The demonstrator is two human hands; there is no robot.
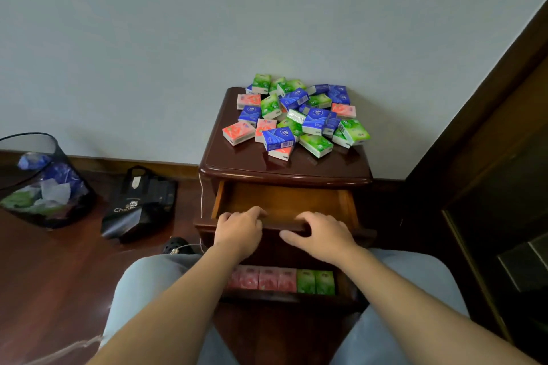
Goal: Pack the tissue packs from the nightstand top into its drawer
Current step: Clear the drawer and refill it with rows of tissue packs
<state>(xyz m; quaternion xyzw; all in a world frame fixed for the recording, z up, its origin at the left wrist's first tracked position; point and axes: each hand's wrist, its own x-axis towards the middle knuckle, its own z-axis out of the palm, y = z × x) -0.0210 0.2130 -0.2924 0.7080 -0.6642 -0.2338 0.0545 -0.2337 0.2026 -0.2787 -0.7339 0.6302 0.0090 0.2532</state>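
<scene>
- Background: a pale wall (178,38) fills the upper frame above a dark wood floor (59,275); a dark wooden panel (504,127) runs down the right edge.
- Far left of the frame: a black mesh bin (44,181) stands on the floor, holding blue, green and white wrappers.
- Just right of the bin: a black bag (139,204) with white lettering lies on the floor, near the wall base.
- Centre of the frame: the dark wood nightstand (284,170) stands against the wall.
- On its top, toward the back: the tissue packs (296,115) lie in a loose heap, coloured green, blue and pink, some stacked on others.
- Below the top: the upper drawer (284,201) is pulled partly out; the part of its floor that I can see is bare.
- My left hand (238,232) rests on the front edge of the upper drawer, fingers curled over the edge.
- My right hand (321,235) rests on the same edge, just beside the left; fingers bent over the edge, thumb spread out to the left.
- Lower centre, between my forearms: the lower drawer (345,284) is open; a row of upright pink and green packs (281,280) stands in it side by side.
- Bottom of the frame: my knees in light trousers (142,281) flank the nightstand.
</scene>
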